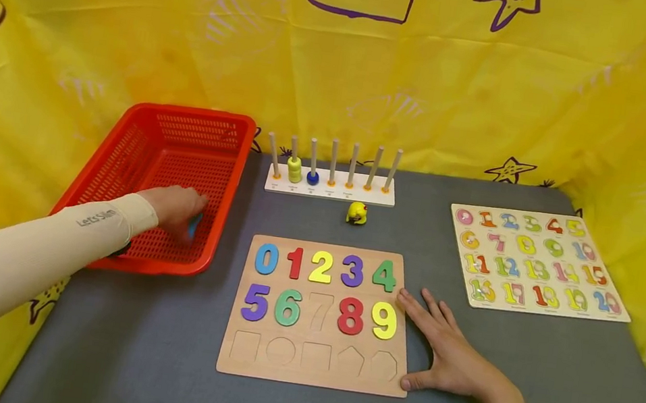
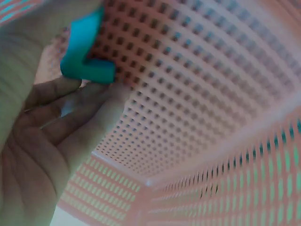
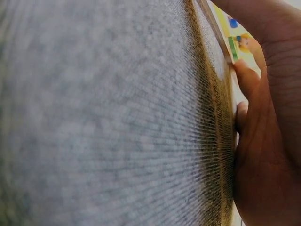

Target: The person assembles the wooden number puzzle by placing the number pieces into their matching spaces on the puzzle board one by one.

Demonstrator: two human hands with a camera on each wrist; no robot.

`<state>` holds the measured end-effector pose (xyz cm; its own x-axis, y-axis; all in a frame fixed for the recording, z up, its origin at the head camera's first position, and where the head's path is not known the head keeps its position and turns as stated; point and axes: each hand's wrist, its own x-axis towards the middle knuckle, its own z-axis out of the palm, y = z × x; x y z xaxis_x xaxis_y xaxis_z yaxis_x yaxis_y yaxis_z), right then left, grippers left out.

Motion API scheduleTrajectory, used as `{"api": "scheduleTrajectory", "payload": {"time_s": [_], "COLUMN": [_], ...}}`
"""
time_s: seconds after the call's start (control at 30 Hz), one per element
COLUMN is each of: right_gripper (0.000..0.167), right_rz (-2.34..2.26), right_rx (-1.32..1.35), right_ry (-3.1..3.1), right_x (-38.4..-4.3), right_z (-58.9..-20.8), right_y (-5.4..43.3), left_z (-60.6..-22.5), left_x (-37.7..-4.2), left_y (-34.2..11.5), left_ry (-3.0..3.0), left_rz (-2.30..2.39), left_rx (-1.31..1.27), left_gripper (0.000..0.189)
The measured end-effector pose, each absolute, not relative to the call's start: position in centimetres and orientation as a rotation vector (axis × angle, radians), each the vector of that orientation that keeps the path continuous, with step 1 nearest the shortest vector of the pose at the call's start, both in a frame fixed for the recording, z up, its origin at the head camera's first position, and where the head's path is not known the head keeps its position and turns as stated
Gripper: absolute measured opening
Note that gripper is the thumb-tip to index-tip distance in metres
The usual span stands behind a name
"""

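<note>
Inside the red basket (image 1: 223,215), my left hand (image 1: 175,206) pinches a blue number 7 piece (image 2: 89,70) between thumb and fingers. From above, most of that piece is hidden behind the hand. A wooden number board (image 1: 301,369) lies flat in front of me, with coloured digits in its two upper rows. The 7-shaped recess (image 1: 319,311) in the second row is bare, as are the shape outlines in the bottom row. At the board's right edge rests my right hand (image 1: 455,362), fingers spread, thumb at the lower corner and index fingertip near the green 4 (image 1: 385,276).
Behind the board stands a white peg rack (image 1: 330,192) with a few rings on its pegs. A small yellow toy (image 1: 357,213) sits before it. A second number puzzle (image 1: 536,260) lies to the right. Yellow patterned cloth (image 1: 339,81) encloses the grey table (image 1: 145,341).
</note>
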<state>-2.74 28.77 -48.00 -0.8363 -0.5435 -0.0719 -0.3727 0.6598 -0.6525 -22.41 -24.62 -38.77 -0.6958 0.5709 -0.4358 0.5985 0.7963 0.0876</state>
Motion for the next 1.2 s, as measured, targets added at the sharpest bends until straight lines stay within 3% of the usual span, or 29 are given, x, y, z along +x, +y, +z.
{"api": "scheduleTrajectory", "payload": {"time_s": [0.17, 0.5, 0.9, 1.2], "right_gripper": [0.13, 0.129, 0.126, 0.128], "right_rz": [-0.945, -0.933, -0.952, -0.935], "right_rx": [-0.74, -0.704, -0.728, -0.733], "right_ry": [2.614, 2.613, 2.613, 2.616], "right_x": [-2.8, -2.9, -2.6, -2.8], "right_z": [-47.9, -47.8, -47.9, -47.8], "right_y": [28.8, 28.6, 28.7, 28.6], "left_z": [-37.7, -33.1, -31.1, -34.6], "left_x": [-22.8, -18.9, -13.0, -9.1], "left_y": [-24.3, -23.0, -17.7, -12.4], "left_ry": [2.647, 2.928, 2.978, 2.834], "left_rz": [0.13, 0.446, 0.82, 0.878], "left_rx": [0.834, 0.742, 1.298, 1.411], "left_gripper": [0.052, 0.076, 0.085, 0.077]}}
